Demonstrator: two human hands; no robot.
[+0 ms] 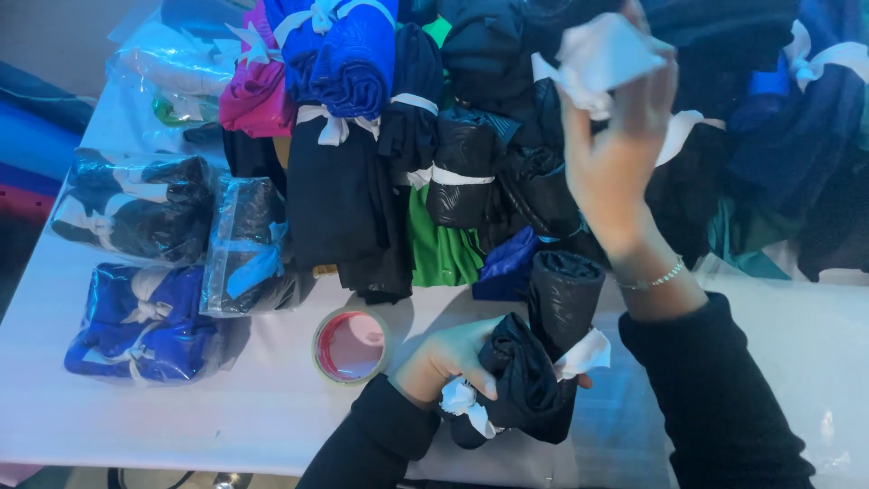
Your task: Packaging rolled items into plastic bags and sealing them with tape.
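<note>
From the head view we look down on a white table (pixel 272 407) crowded with rolled and bagged cloth. Our left hand (pixel 448 358) sits low near the table's front edge, its fingers closed around a black cloth roll (pixel 525 385) that has a white strip (pixel 584 353) wound about it, with loose white ends showing at the left of the roll and at its upper right. The roll rests just above the table, tilted, with its open rolled end (pixel 566 272) pointing up and away from us.

Our right hand (pixel 615 154) is raised well above the left, over the pile, and its fingers pinch a crumpled piece of white cloth (pixel 602 54) at the top of the picture. A thin bracelet (pixel 652 279) circles that wrist, above a black sleeve (pixel 715 398). The two hands are well apart, each clamped on its own thing.

Just left of the left hand a roll of tape (pixel 350 346) lies flat on the table. Further left lie three clear bags: one with blue cloth (pixel 140 321), one with black cloth (pixel 136 206), and a smaller one (pixel 246 244) between them and the pile. Behind, the pile holds a blue bundle (pixel 348 54), a pink bundle (pixel 258 91), a green cloth (pixel 439 249) and several black bundles tied with white strips (pixel 462 172)
</note>
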